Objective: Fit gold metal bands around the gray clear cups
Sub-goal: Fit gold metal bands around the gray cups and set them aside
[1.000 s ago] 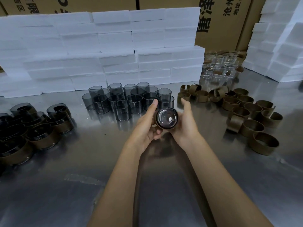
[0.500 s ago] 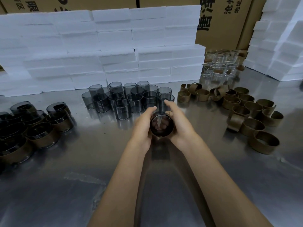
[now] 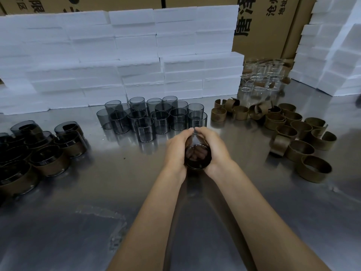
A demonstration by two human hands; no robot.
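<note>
You held one gray cup (image 3: 197, 156) between both hands above the middle of the shiny metal worktop (image 3: 78, 222), its open mouth turned toward you. Your left hand (image 3: 175, 151) curled round the cup's left side and your right hand (image 3: 214, 148) round its right side, fingers wrapped over the far wall so the fingertips of both hands nearly met behind it. A dark ring ran round the cup near its mouth; whether that was a gold band could not be told.

Just beyond your hands, toward the far edge of the worktop, stood a cluster of bare gray cups (image 3: 154, 116), upright and touching one another. Toward the right edge lay a loose heap of gold bands (image 3: 293, 132), some upright, some tipped. Near the left edge sat cups already wearing bands (image 3: 48, 159). Stacked white foam blocks (image 3: 121, 59) lined the far edge, with clear glass cups (image 3: 261, 79) at the far right corner.
</note>
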